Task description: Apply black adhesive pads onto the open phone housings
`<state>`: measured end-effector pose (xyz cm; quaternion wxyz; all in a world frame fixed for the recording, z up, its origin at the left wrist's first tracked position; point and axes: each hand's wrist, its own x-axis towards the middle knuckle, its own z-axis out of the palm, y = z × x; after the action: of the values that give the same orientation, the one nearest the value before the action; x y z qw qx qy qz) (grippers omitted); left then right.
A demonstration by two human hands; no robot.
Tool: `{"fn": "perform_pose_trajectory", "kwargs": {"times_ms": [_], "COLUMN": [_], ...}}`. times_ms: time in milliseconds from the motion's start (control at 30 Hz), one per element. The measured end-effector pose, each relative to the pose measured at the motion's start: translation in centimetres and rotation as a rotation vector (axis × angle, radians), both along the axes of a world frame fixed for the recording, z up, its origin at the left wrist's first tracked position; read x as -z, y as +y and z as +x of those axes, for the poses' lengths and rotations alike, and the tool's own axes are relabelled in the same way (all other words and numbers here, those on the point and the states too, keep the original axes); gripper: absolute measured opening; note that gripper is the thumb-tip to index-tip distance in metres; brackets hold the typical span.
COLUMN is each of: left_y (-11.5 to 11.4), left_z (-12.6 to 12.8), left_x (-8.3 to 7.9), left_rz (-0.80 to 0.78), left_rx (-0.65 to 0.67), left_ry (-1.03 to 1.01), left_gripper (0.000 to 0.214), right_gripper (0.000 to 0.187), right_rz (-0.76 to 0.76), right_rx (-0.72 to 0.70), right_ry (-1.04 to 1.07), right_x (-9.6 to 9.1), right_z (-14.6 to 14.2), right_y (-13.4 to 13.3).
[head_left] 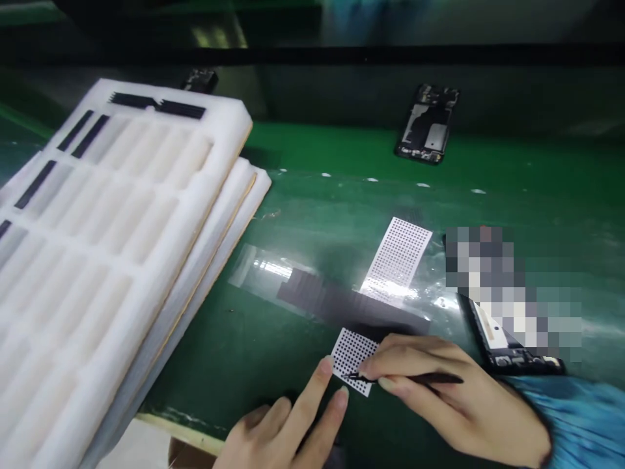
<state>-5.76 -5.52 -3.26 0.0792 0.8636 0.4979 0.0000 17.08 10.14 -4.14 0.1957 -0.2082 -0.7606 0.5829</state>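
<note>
My right hand (439, 391) pinches thin black tweezers (415, 378), their tip resting on a small white sheet dotted with black pieces (352, 357). My left hand (288, 423) lies beside it with two fingers stretched out, the fingertips pressing the sheet's near-left edge. The sheet's far end runs under a dark strip (342, 303) that lies across the green bench (312, 215). Beyond the strip a longer white dotted sheet (398, 257) lies at an angle.
Stacked white foam trays (112, 247) with slots, a few holding dark strips, fill the left. An open phone body (430, 127) lies at the back, another (508, 352) by my right wrist. A third dark part (200, 79) sits behind the trays.
</note>
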Motion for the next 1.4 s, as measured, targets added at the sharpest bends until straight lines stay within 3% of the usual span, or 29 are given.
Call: {"fn": "perform_pose_trajectory", "kwargs": {"times_ms": [167,367,900,1200,1400], "left_y": [-0.3,-0.4,-0.4,-0.2,-0.2], "left_z": [0.8,1.3,1.3,1.1,1.2], "left_x": [0.8,0.4,0.5,0.5,0.0], "left_rz": [0.041,-0.031,-0.041,-0.04,-0.078], "left_rx": [-0.019,-0.011,-0.019,-0.026,-0.04], "left_ry": [0.066,0.12,0.099,0.077,0.112], "left_gripper": [0.061,0.063,0.063,0.056,0.054], "right_gripper": [0.028,0.027,0.028,0.034,0.035], "right_rz": [0.028,0.071,0.014,0.086,0.051], "right_rx": [-0.014,-0.05,-0.091,-0.045,0.009], "right_ry": [-0.028,-0.035,-0.035,-0.039,-0.026], "right_x": [0.3,0.3,0.2,0.1,0.0], "right_z": [-0.1,0.0,-0.1,-0.3,-0.7], "right_y": [-0.1,0.0,0.4,0.4,0.1]}}
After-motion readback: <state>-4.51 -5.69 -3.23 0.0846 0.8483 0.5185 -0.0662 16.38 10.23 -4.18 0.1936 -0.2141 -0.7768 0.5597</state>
